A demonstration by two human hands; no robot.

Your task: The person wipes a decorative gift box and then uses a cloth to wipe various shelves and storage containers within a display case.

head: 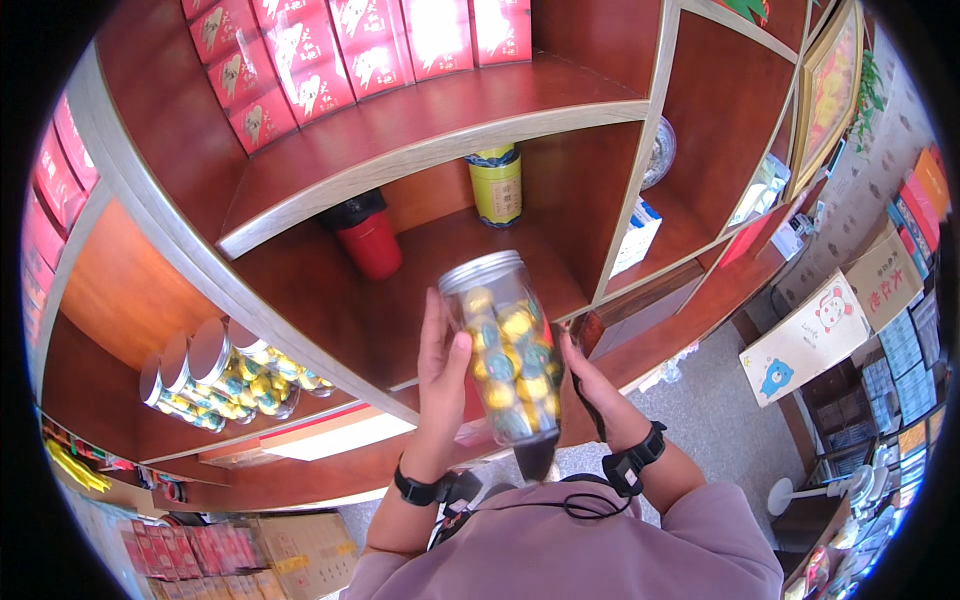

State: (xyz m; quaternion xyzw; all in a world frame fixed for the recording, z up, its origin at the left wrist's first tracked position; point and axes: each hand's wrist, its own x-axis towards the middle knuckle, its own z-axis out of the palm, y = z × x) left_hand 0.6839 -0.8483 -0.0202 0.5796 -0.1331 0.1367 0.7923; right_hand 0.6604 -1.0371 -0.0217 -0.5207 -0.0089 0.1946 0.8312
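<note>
A clear plastic jar (510, 352) with a silver screw lid, filled with gold and green wrapped balls, is held upright and slightly tilted between both hands. My left hand (444, 360) presses on its left side, thumb towards the front. My right hand (592, 379) is at the jar's right side, its fingers mostly hidden behind it. On the shelf compartment behind the jar stand a yellow-green canister (497, 187) and a red bin with a black liner (370, 240). Several similar lidded jars (210, 360) stand in the compartment to the left.
Red printed boxes (322, 75) are stacked on the shelf above. Pale wood shelf edges (442, 165) frame the compartments. A white carton with cartoon animals (806, 337) is at the right. Cardboard boxes (304, 555) lie at the lower left, a white fan (821, 491) at the lower right.
</note>
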